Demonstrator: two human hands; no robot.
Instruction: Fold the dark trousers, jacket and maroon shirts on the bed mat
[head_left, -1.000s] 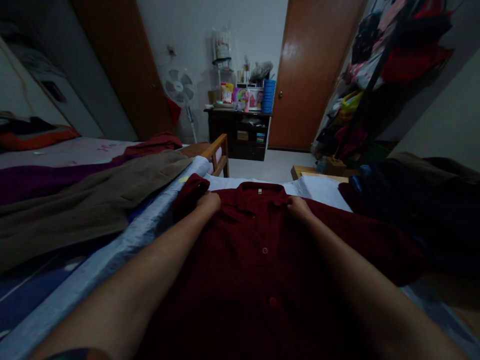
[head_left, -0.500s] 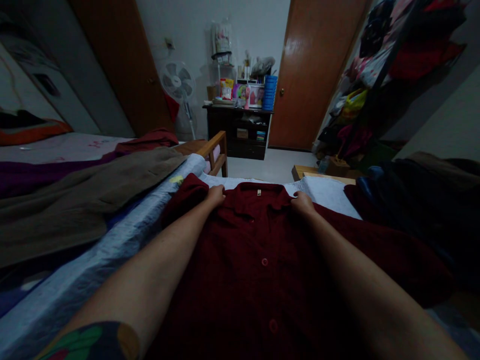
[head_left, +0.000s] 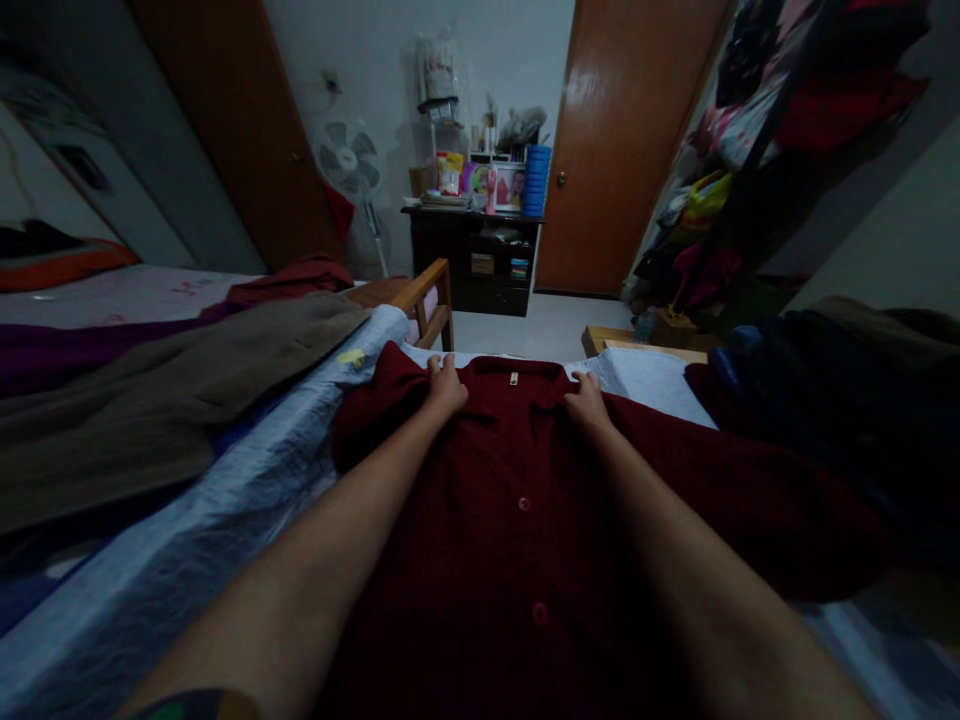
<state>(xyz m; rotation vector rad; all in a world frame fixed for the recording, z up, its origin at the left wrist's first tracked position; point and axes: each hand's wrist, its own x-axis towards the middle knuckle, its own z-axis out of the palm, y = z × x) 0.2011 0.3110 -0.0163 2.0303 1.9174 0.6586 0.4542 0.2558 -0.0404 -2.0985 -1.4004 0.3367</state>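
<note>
Lying front up, a dark red shirt point(head_left: 480, 520) is spread over a pale sheet point(head_left: 660, 385), directly in front of the wearer, collar end pointed away. Its collar is laid open, and a small light label point(head_left: 514, 379) is shown inside the neck. Two round red buttons, an upper button point(head_left: 524, 504) and a lower button point(head_left: 540, 614), are lined up down the front.

Both arms are stretched forward over the shirt. By the left hand point(head_left: 448, 385), the cloth is touched at the shoulder, just beside the collar; its fingers are partly bent and slightly spread. By the right hand point(head_left: 589, 400), the other side is touched at the collar's edge, fingers curled. Whether fabric is pinched by either hand cannot be told; the fingertips are poorly lit. The hands are kept apart, with the neck opening between them. The left sleeve point(head_left: 379, 400) is bunched near the left hand; the right sleeve point(head_left: 750, 480) is extended out to the side.

To the left, a grey-brown garment point(head_left: 172, 370) is laid out, with purple cloth point(head_left: 75, 350) just beyond. To the right, dark clothes point(head_left: 832, 400) are piled near the right sleeve. Farther back, a fan point(head_left: 345, 158) is stood beside a dark cabinet point(head_left: 442, 255), on which a picture frame point(head_left: 509, 187) and a blue stack point(head_left: 535, 180) are placed.
</note>
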